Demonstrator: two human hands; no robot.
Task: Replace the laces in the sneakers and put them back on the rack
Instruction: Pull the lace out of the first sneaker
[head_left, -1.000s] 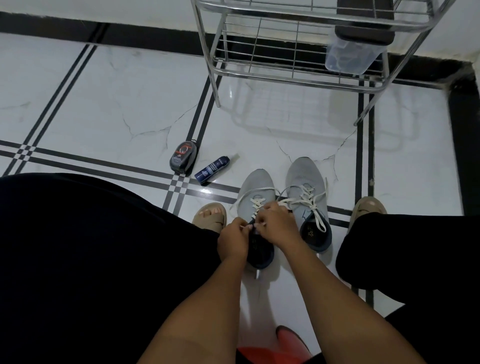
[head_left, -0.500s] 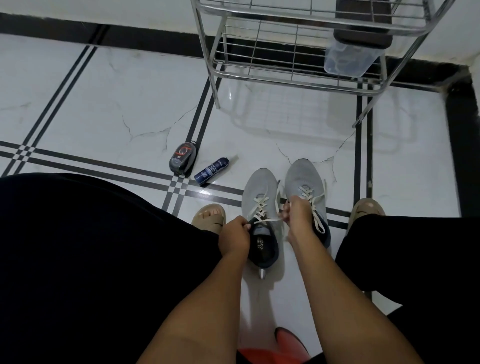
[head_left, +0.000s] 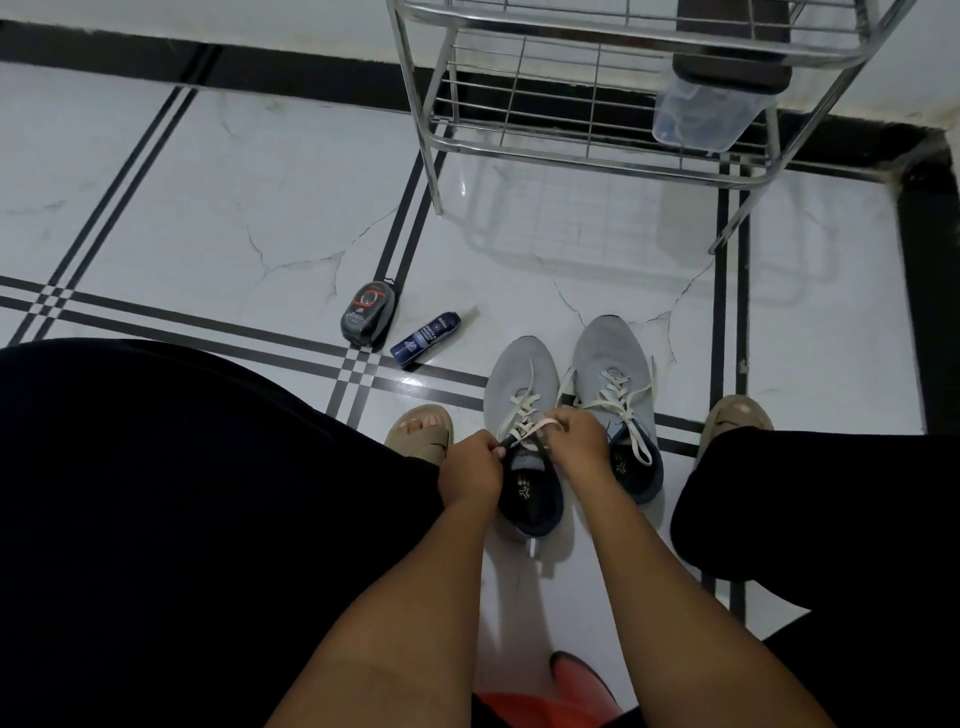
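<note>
Two grey sneakers stand side by side on the tiled floor, toes pointing away from me. The left sneaker (head_left: 517, 374) has a cream lace (head_left: 522, 410) threaded partway up. My left hand (head_left: 470, 467) grips the dark collar edge at the sneaker's left side. My right hand (head_left: 576, 441) pinches the lace over the tongue. The right sneaker (head_left: 608, 358) is fully laced with its lace ends lying loose. A chrome wire shoe rack (head_left: 597, 156) stands behind the sneakers.
A shoe-polish sponge (head_left: 368, 314) and a dark blue tube (head_left: 426, 340) lie on the floor left of the sneakers. A clear plastic container (head_left: 701, 117) sits on the rack. My sandalled feet (head_left: 421, 431) flank the sneakers. A red stool edge (head_left: 571, 691) shows below.
My right hand drew the lace out to the right, then came back over the left sneaker's tongue. My left hand has stayed at the collar.
</note>
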